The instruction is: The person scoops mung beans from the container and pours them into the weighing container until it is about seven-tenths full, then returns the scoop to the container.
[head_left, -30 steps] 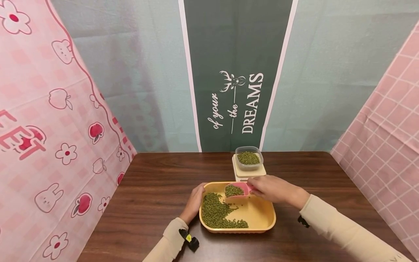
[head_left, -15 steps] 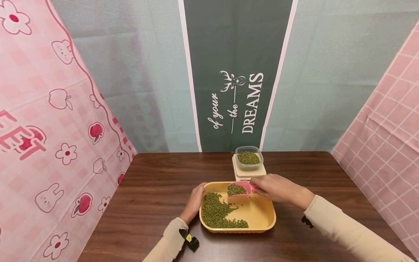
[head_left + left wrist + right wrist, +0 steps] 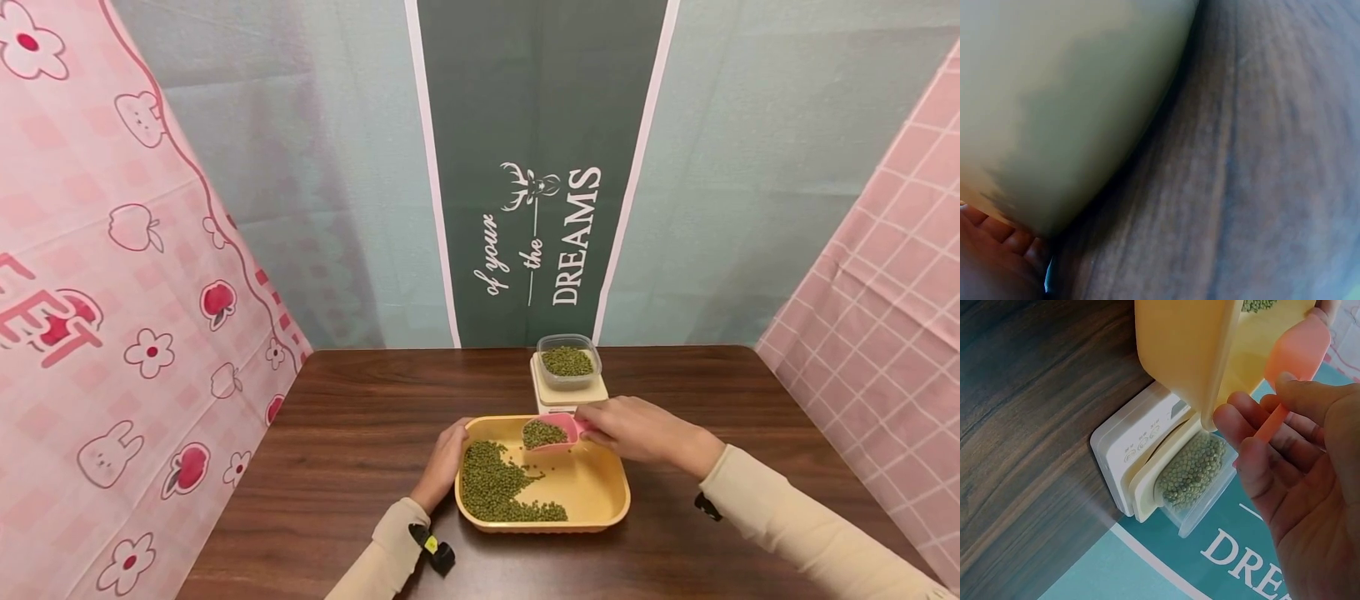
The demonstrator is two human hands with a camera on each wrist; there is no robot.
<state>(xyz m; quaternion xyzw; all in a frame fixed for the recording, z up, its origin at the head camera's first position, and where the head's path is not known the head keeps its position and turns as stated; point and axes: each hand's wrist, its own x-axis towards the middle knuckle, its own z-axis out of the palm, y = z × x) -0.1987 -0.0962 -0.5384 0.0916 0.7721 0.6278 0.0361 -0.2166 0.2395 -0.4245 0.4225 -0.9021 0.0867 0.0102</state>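
The pink scoop (image 3: pixel 553 433) is full of green beans (image 3: pixel 543 432). It hangs just over the far part of the yellow tray (image 3: pixel 600 496), at about 12 o'clock inside it. The right hand (image 3: pixel 637 429) holds the scoop by its handle, with the thumb and fingers curled around it. In the right wrist view the scoop (image 3: pixel 1294 359) shows as a pink shape behind the right hand's fingers (image 3: pixel 1254 434).

More green beans lie in a pile (image 3: pixel 495 487) on the tray's floor, toward 9 o'clock. A few loose beans lie apart from the pile. The left hand (image 3: pixel 444 462) is at the tray's 9 o'clock edge and touches the rim. Its fingers bend over the edge, so it seems to hold the tray, but the left wrist view is too blurry to be sure. That view shows only the tray's pale side (image 3: pixel 1054 106), the wood beside it and the left hand's fingertips (image 3: pixel 1004 234) at the bottom.

At 12 o'clock from the tray, just beside it, stands 1 white scale (image 3: pixel 558 393). On top of it sits 1 clear box (image 3: pixel 568 362) with green beans inside. All of this is on a dark brown table (image 3: pixel 360 417). Behind the table hangs a green cloth (image 3: pixel 536 125) with white words. Pink cloths hang at 9 o'clock (image 3: pixel 112 292) and 3 o'clock (image 3: pixel 892 275).
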